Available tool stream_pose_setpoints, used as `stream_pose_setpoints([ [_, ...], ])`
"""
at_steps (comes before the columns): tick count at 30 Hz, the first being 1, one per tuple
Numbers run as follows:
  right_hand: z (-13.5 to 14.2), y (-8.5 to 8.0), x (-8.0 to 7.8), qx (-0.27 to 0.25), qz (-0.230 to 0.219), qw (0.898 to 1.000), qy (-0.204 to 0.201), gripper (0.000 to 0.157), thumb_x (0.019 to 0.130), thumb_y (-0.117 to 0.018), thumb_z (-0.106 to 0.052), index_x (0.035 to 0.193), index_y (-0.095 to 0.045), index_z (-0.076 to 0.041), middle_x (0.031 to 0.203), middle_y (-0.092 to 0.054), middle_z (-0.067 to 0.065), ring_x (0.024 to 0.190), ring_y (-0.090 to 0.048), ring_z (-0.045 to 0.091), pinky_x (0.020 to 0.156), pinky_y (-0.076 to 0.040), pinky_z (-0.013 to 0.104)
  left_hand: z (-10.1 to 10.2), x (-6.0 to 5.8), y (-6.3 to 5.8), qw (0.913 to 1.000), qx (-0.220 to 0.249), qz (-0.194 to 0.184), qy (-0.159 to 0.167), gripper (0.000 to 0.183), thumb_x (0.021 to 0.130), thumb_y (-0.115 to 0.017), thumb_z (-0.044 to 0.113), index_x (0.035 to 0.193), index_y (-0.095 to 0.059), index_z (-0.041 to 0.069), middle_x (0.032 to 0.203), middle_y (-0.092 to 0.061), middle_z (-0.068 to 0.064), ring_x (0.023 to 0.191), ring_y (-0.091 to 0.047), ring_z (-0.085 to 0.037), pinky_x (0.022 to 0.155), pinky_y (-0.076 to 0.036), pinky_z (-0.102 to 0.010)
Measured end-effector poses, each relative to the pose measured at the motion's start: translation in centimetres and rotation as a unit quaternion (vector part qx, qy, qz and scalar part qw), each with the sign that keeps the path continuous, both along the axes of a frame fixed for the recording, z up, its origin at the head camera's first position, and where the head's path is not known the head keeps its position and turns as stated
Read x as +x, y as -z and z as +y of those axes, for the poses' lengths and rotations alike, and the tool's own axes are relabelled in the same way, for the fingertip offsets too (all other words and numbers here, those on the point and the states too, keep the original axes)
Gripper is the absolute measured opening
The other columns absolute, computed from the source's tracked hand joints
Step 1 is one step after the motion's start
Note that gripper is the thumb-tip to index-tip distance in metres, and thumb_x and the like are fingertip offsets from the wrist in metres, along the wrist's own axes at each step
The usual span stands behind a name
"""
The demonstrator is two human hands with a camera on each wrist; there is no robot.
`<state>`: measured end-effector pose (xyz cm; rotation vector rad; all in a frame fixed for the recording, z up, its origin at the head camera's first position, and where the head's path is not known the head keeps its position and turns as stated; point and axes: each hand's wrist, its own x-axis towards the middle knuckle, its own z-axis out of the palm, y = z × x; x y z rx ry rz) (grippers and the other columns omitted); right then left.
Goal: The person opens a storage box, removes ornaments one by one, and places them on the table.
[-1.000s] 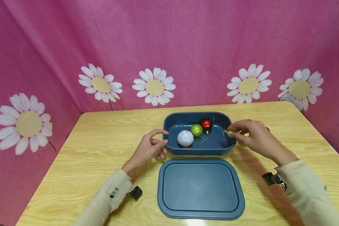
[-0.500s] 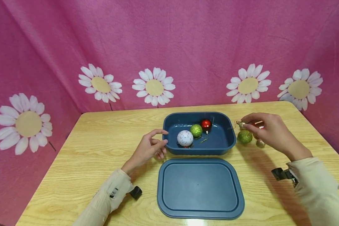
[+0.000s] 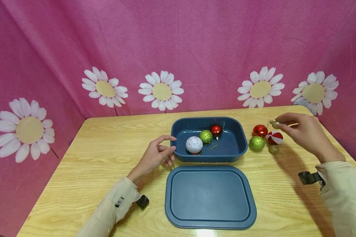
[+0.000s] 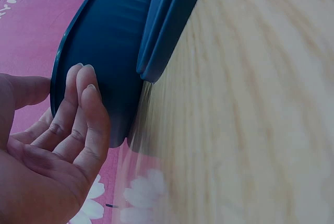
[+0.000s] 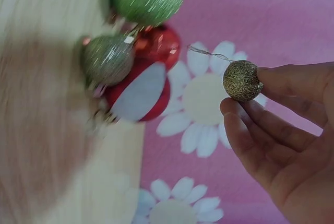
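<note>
In the head view my right hand (image 3: pixel 307 133) pinches a small gold glitter bauble (image 3: pixel 274 124) between thumb and fingertips, above the table's right side. Its wire loop hangs free in the right wrist view. On the table below lie a green glitter bauble (image 3: pixel 256 143), a shiny red bauble (image 3: pixel 260 130), a red-and-white bauble (image 3: pixel 274 138) and another gold bauble (image 3: pixel 274 149). My left hand (image 3: pixel 155 153) touches the left end of a dark blue container (image 3: pixel 210 159), fingers relaxed against its outside. Inside are a white speckled ball (image 3: pixel 194 144), a green bauble (image 3: pixel 206 136) and a red bauble (image 3: pixel 216 130).
A dark blue lid (image 3: pixel 210 197) lies flat on the wooden table (image 3: pixel 106 158), in front of the container. Behind the table hangs a pink cloth (image 3: pixel 195 49) with printed daisies. Something red shows partly under the white ball.
Carrying the small gold bauble, my right hand has moved right and back, away from the container. This uncovers the baubles on the table. The left hand stays in place.
</note>
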<state>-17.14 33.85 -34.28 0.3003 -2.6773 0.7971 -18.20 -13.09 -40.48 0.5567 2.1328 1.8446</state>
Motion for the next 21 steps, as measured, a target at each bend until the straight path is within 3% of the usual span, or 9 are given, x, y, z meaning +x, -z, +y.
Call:
stream_pose_setpoints([
  [9, 3.0, 1.5, -0.6, 0.028, -0.009, 0.999, 0.034, 0.019, 0.09, -0.074, -0.013, 0.104, -0.072, 0.001, 0.092, -0.074, 0.019, 0.072, -0.044, -0.024, 0.057, -0.037, 0.005, 0.0, 0.0, 0.0, 1.0, 0.002, 0.004, 0.002, 0.04, 0.101, -0.06, 0.012, 0.136, -0.049, -0.002, 0.075, -0.067, -0.023, 0.056, -0.063, -0.02, 0.055, -0.058, -0.03],
  [21, 4.3, 2.7, -0.9, 0.042, -0.036, 0.997, 0.046, 0.021, 0.089, -0.075, -0.017, 0.099, -0.073, 0.001, 0.087, -0.074, 0.017, 0.069, -0.047, -0.019, 0.057, -0.037, 0.011, 0.0, 0.1, 0.0, 0.9999, 0.013, 0.0, 0.006, 0.039, 0.101, -0.059, 0.012, 0.136, -0.049, -0.002, 0.073, -0.066, -0.024, 0.055, -0.063, -0.02, 0.054, -0.058, -0.034],
])
